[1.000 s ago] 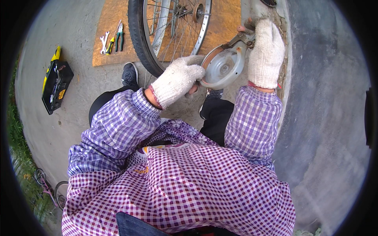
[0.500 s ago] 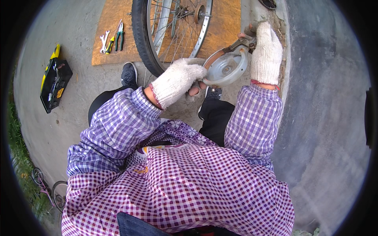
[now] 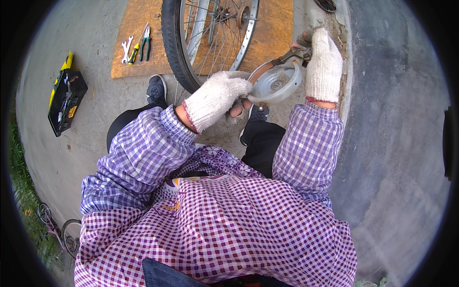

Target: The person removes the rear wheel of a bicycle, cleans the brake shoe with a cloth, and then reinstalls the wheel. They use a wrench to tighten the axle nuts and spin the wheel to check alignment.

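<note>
Between my hands is a bicycle band brake (image 3: 276, 85), a round, dull silver housing with a rust-brown band along its edge and a dark lever arm at its upper right. My left hand (image 3: 217, 99), in a white knit glove with bare fingertips, is closed on the housing's left edge. My right hand (image 3: 323, 64), gloved alike, grips the arm end, its fingertips curled round the far side and partly hidden. Just beyond my left hand stands a bicycle wheel (image 3: 178, 52) with a black tyre, spokes and a rusty hub piece.
A wooden board (image 3: 158, 19) lies under the wheel. On it are two wrenches (image 3: 126, 49), a yellow screwdriver (image 3: 134, 53) and green-handled pliers (image 3: 145, 45). At left sits an open black toolbox (image 3: 67, 100). A low concrete edge (image 3: 348, 86) runs along the right.
Hardly anything differs. Both hands keep their hold on the band brake, and the view has shifted very slightly.
</note>
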Available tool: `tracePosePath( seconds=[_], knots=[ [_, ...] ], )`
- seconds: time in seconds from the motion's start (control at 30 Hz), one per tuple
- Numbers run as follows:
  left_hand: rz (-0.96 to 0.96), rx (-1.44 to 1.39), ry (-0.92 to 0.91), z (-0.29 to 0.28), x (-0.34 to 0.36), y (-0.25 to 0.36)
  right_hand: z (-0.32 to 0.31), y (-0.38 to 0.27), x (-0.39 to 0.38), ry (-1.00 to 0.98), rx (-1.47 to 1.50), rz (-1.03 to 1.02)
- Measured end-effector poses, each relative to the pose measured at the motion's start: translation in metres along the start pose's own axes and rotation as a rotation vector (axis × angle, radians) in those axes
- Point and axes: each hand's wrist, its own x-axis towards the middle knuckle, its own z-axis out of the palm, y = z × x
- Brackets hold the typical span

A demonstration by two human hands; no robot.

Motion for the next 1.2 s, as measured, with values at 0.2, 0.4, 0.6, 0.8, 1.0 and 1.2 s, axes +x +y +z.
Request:
tracePosePath(
  seconds=[0.2, 0.4, 0.6, 0.8, 1.0, 1.2],
  knots=[
    [-0.019, 0.063, 0.051, 0.002, -0.003, 0.002, 0.0, 0.001, -0.003, -0.015, 0.021, -0.069],
    [-0.031, 0.242, 0.179, 0.006, -0.004, 0.001, 0.002, 0.005, -0.007, -0.113, -0.109, -0.247],
    [-0.043, 0.306, 0.186, 0.001, -0.002, -0.003, 0.008, 0.004, -0.011, -0.094, -0.428, -0.567],
    [-0.065, 0.347, 0.196, 0.003, -0.001, -0.004, 0.016, -0.009, -0.02, -0.13, -0.177, -0.294],
    [-0.079, 0.356, 0.153, 0.003, -0.001, -0.003, 0.018, -0.016, -0.023, -0.092, -0.125, -0.193],
    [-0.075, 0.371, 0.143, 0.002, -0.001, -0.004, 0.019, -0.015, -0.021, -0.067, -0.251, -0.298]
  ],
)
